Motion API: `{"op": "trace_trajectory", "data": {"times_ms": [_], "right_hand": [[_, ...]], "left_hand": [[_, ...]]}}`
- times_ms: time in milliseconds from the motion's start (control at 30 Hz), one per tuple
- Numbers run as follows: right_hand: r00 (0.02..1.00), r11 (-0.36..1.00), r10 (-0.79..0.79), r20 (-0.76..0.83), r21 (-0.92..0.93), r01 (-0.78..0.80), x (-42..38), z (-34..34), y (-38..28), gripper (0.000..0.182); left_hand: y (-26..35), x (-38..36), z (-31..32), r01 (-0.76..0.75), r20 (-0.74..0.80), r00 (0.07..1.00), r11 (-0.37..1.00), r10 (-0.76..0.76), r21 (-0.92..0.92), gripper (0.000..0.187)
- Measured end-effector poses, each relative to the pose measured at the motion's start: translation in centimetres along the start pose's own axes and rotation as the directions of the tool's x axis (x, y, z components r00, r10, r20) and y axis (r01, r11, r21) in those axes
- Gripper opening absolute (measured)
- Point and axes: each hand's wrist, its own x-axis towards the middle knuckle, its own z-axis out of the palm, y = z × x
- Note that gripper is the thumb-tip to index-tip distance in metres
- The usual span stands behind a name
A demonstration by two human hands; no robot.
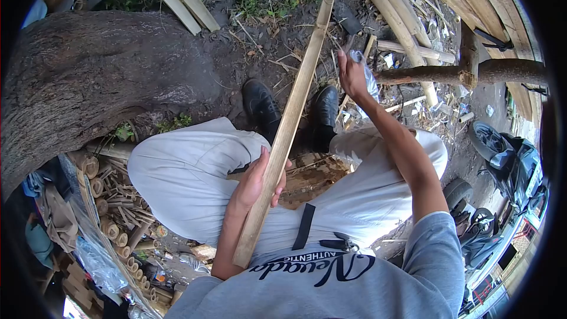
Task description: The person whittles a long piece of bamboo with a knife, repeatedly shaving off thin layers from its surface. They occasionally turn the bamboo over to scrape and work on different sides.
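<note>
A long split bamboo strip [295, 103] runs slantwise from my lap, between my knees, to the ground beyond my shoes. My left hand [254, 183] is wrapped around its lower part, with fingertips showing past the far edge. To the right of the strip's upper half, my right hand [353, 77] is stretched forward over the ground. One of its digits points away from me; the others are partly hidden and blurred. Clear crumpled plastic [367, 77] lies beside that hand. Just beyond it is a dark flat object [347, 19], whose kind and contact with the hand I cannot make out.
A thick tree trunk [106, 77] lies at the left. Bamboo poles [387, 3] and a wooden branch [496, 72] stand at the upper right. Cut bamboo pieces [121, 212] are stacked at the lower left. A motorcycle [502, 159] is parked at the right.
</note>
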Motion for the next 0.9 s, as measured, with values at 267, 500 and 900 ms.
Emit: {"op": "trace_trajectory", "data": {"times_ms": [267,500,900], "right_hand": [[0.776,0.830,-0.549,0.311,0.096,0.549,-14.2,-8.1,-13.9,0.038],[0.732,0.785,-0.591,0.340,0.031,0.619,-15.5,-7.1,-12.1,0.043],[0.630,0.669,-0.724,0.282,0.065,0.740,-12.4,-2.9,-7.3,0.049]], "left_hand": [[-0.8,0.3,-0.1,-0.030,0.007,1.000,0.997,0.030,-0.073,0.091],[-1.1,0.5,0.1,-0.107,0.028,0.994,0.993,0.108,-0.048,0.111],[-0.3,0.3,0.9,-0.081,-0.065,0.993,0.964,0.100,0.254,0.108]]}}
